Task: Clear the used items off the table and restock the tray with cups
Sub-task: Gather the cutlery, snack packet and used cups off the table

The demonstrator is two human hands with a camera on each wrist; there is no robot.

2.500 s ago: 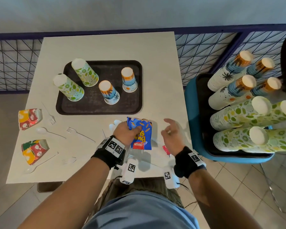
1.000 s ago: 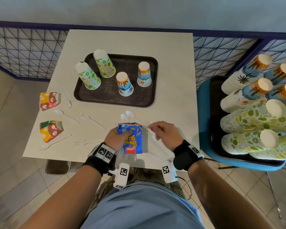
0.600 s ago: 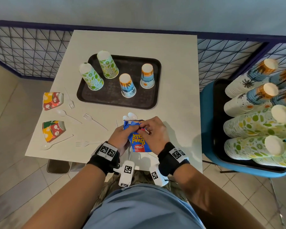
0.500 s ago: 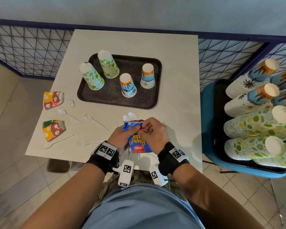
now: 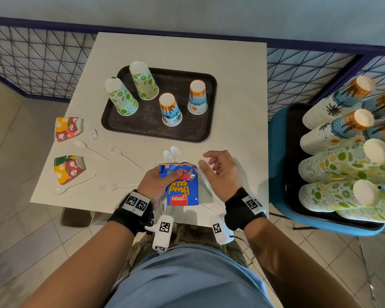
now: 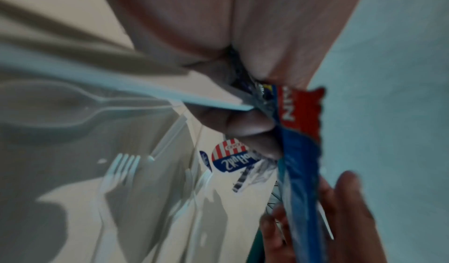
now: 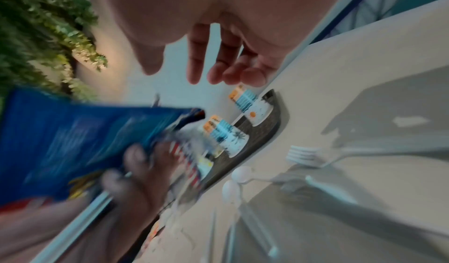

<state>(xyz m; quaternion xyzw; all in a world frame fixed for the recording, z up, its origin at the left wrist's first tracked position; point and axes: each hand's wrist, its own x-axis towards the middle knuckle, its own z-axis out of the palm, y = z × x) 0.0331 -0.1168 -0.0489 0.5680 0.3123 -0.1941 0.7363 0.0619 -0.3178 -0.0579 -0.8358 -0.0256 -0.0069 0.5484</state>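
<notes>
Landmark: dark tray [image 5: 200, 132], on the far half of the bench [image 5: 238, 103].
Left hand [image 5: 156, 185]: fingers and thumb clamped on a blue snack packet [image 5: 182, 190], with a small red-and-silver wrapper [image 5: 190, 176] pinned under the thumb; held over the near bench edge, on the person's side of the tray.
Right hand [image 5: 220, 172]: fingers apart and relaxed, holding nothing, just right of the packet.
Tray contents: four upturned paper cups [image 5: 170, 110], two green-patterned, two with a beach print.
Remaining used items: two crumpled red-and-yellow cups [image 5: 68, 128], left of the tray near the bench edge; white plastic forks [image 5: 125, 155] and spoons [image 5: 176, 152] scattered between tray and near edge.
Cup stock: stacks of cups [image 5: 342, 156] lying on a second tray on a blue chair [image 5: 276, 165], well right of the landmark.
Progress, judged: early. Wrappers gathered in one hand; cutlery and crushed cups not yet cleared.
Restocking: extent cannot be told.
</notes>
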